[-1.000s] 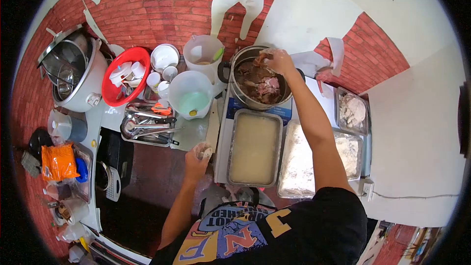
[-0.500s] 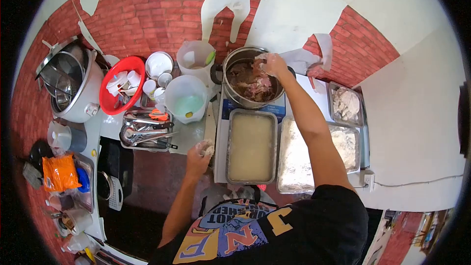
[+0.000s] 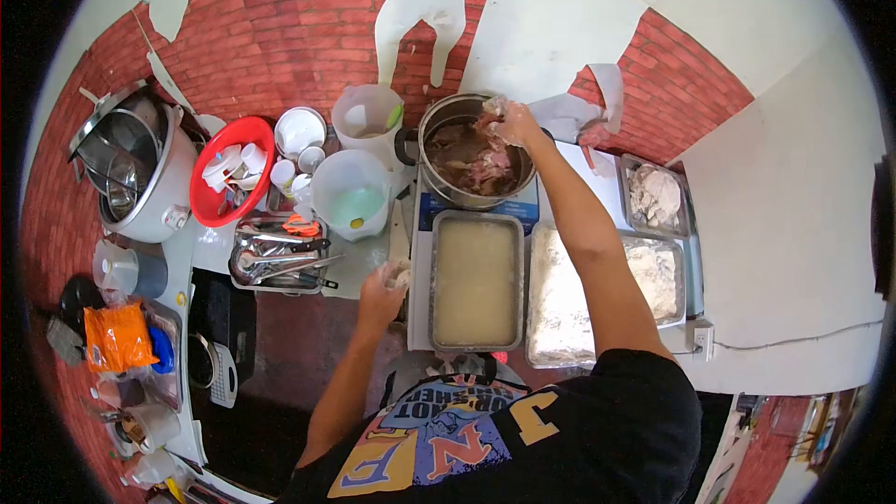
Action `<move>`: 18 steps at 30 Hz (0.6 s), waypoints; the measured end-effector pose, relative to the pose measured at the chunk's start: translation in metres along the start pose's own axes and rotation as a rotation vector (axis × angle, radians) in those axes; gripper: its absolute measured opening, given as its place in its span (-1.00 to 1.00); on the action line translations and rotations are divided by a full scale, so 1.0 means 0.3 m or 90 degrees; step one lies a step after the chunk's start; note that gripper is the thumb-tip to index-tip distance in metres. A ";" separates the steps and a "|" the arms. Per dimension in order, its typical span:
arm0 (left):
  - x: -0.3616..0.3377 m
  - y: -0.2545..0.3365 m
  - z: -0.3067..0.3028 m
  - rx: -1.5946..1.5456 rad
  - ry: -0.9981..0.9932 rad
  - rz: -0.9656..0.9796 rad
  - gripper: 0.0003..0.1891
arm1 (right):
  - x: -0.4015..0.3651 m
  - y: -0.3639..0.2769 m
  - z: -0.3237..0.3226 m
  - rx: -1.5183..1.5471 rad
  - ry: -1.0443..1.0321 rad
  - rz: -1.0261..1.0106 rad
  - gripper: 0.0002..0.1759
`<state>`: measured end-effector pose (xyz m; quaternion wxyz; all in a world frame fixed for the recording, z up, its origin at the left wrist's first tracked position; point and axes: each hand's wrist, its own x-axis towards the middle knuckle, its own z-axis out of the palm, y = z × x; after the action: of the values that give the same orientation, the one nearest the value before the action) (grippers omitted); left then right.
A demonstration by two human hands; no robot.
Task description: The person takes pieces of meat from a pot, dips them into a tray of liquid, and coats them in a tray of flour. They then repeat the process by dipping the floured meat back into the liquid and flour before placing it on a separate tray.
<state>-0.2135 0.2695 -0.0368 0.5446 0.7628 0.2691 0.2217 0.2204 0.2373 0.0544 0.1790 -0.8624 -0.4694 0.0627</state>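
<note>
Over the far right rim of a large metal pot point(image 3: 457, 196), my right hand point(image 3: 509, 121) is closed on a piece of raw meat. Dark liquid and several pieces of meat point(image 3: 490, 168) lie in the pot. My left hand point(image 3: 385, 289), coated in pale flour, is held low at the counter's edge, left of a metal tray of cloudy yellowish liquid point(image 3: 477, 280); its fingers are curled, and whether they hold anything is unclear. A tray of white flour point(image 3: 558, 303) lies under my right forearm.
Right of the flour stand a tray of floury pieces point(image 3: 656, 275) and one with a pale lump point(image 3: 655, 196). To the left are plastic tubs point(image 3: 351, 191), a red basin point(image 3: 201, 196), a utensil tray point(image 3: 280, 257) and a big pot point(image 3: 173, 177).
My right hand has shifted slightly left and stays at the pot's far rim. My left hand has moved a little right. The whole view has shifted slightly.
</note>
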 end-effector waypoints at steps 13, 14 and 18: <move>0.699 0.334 0.165 -0.013 -0.027 0.201 -0.60 | -0.066 -0.058 -0.095 0.522 -0.113 0.046 -0.33; 0.775 0.301 0.198 -0.033 -0.052 0.201 -0.58 | -0.074 -0.070 -0.112 0.572 -0.147 0.025 -0.34; 0.948 0.247 0.244 -0.167 -0.213 0.066 -0.52 | -0.098 -0.087 -0.129 0.766 -0.183 -0.018 -0.45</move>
<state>0.0605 0.3835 0.0239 0.6644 0.7241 0.1043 0.1529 0.1944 0.2162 0.0981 0.5699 -0.5867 -0.3828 0.4295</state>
